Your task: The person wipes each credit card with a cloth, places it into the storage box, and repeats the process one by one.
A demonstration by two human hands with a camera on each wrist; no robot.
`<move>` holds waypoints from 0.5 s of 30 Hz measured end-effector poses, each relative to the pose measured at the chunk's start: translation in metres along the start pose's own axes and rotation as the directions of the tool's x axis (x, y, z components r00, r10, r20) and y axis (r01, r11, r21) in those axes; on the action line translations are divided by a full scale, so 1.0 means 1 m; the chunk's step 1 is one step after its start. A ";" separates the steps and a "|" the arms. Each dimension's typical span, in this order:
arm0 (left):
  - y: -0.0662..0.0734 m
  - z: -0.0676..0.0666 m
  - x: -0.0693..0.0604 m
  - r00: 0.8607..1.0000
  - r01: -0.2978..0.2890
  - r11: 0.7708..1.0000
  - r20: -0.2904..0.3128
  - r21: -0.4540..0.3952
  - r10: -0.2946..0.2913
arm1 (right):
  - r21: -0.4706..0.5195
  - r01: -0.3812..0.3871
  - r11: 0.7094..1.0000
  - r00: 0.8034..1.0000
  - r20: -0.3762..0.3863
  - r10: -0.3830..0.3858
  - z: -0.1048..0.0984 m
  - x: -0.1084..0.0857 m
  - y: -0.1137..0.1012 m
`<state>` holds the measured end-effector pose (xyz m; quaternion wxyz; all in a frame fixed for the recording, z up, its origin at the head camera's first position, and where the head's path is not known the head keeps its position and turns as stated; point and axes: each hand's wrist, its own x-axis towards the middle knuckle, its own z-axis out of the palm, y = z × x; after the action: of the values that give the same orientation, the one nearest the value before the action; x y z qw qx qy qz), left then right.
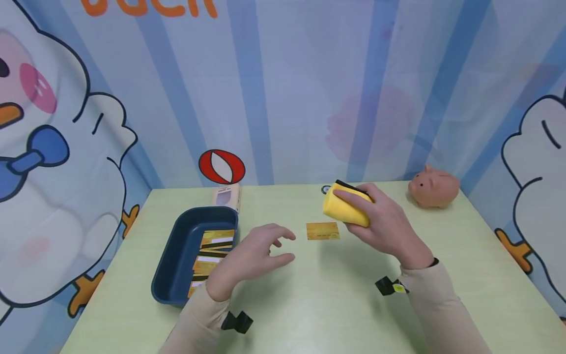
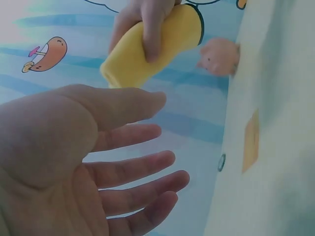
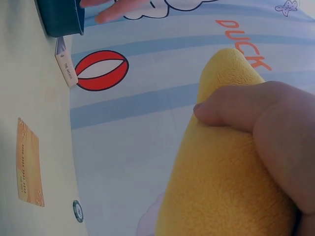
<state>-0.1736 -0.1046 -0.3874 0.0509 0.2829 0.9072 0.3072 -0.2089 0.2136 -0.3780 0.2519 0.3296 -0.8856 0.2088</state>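
My right hand point(image 1: 382, 216) grips a folded yellow cloth point(image 1: 347, 204) with a dark edge, held above the table. In the right wrist view the thumb presses along the fuzzy cloth point(image 3: 224, 172). Below and left of it a gold bank card point(image 1: 323, 231) lies flat on the table. My left hand point(image 1: 252, 253) hovers left of that card with fingers spread and nothing in them; the left wrist view shows its palm point(image 2: 54, 147) bare. Beside the left hand stands a dark blue bin point(image 1: 170, 265) holding several gold cards point(image 1: 216, 241), partly hidden by the hand and forearm.
A pink piggy bank point(image 1: 435, 187) stands at the back right corner. Behind the bin is a small pale box point(image 1: 227, 196). A small round disc point(image 1: 325, 189) lies near the back edge, close to the printed curtain point(image 1: 292, 98).
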 end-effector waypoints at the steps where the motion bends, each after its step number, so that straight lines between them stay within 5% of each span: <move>1: 0.001 0.003 0.004 1.000 0.007 1.000 0.012 -0.018 -0.006 | 0.003 -0.002 1.000 1.000 -0.004 0.002 0.000 0.000 0.000; 9: -0.007 0.028 0.041 0.997 0.066 0.994 0.050 -0.089 -0.062 | 0.042 -0.051 0.998 0.999 0.000 0.051 -0.004 0.000 -0.002; 15: -0.026 0.050 0.064 0.993 0.113 0.988 -0.025 -0.102 -0.116 | 0.037 -0.059 0.998 0.998 -0.001 0.059 -0.006 -0.001 -0.002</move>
<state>-0.2266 -0.0606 -0.4377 0.0687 0.2225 0.9062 0.3531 -0.2049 0.2162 -0.3732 0.2403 0.3078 -0.8907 0.2328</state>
